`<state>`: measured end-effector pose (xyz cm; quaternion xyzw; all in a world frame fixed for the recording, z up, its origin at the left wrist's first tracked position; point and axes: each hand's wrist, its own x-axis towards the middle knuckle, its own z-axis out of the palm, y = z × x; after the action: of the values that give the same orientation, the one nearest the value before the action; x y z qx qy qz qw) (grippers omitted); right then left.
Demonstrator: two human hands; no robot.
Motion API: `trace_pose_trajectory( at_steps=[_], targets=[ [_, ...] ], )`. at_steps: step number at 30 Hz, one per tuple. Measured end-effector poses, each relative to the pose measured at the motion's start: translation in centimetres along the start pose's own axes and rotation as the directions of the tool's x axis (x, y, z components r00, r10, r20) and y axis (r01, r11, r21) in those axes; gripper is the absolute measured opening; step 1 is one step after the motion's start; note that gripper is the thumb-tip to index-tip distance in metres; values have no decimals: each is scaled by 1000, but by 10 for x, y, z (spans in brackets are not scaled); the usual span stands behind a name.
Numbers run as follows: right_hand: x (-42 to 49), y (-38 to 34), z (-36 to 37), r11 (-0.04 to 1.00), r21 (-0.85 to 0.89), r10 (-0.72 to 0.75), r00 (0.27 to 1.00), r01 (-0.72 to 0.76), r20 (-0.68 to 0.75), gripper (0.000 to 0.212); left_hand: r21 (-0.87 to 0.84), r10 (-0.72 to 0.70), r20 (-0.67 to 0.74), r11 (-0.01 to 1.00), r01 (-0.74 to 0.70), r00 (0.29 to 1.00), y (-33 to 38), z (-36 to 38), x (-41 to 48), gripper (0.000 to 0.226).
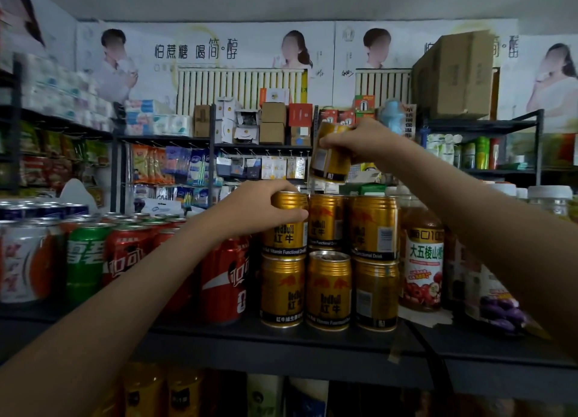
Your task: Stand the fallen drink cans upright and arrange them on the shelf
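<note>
Above the gold stack [372, 228], at twelve o'clock, the right hand [353, 141] grips a can [330, 163] in mid-air, likely to top it; the left hand [259, 207] clasps the ten-o'clock can [286, 233], apparently steadying it on the shelf [281, 335].

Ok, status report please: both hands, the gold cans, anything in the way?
Left hand grips upper-left gold can of the stack. Right hand holds second gold can in the air above middle column, slightly tilted. Column top looks free.

Six gold cans [327, 288] upright, stacked two-high on shelf [219, 332]; seventh can [331, 156] aloft (slightly tilted) above stack.
</note>
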<state>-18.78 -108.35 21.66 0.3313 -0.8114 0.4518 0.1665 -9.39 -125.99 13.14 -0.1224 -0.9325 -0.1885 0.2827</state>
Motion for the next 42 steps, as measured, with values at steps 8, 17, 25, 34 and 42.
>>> trace_pose_trajectory(
  at_steps=[8,17,25,34,42],
  targets=[
    [-45,-15,-18,983,-165,-36,973,75,228,41,239,77,-189,971,-30,979,3,5,-10,60],
    [-67,-3,5,930,-360,32,956,79,291,55,338,121,-148,939,-65,982,6,16,-20,73],
    [-74,1,10,785,-594,7,956,177,295,94,336,127,-116,938,-81,985,4,23,-28,94],
    [-69,18,18,587,-799,-55,991,132,124,78,291,187,-158,947,-136,970,-2,33,-31,96],
    [-69,15,24,601,-791,-42,993,112,109,71,266,213,-169,950,-164,962,-7,33,-30,92]
  ],
)
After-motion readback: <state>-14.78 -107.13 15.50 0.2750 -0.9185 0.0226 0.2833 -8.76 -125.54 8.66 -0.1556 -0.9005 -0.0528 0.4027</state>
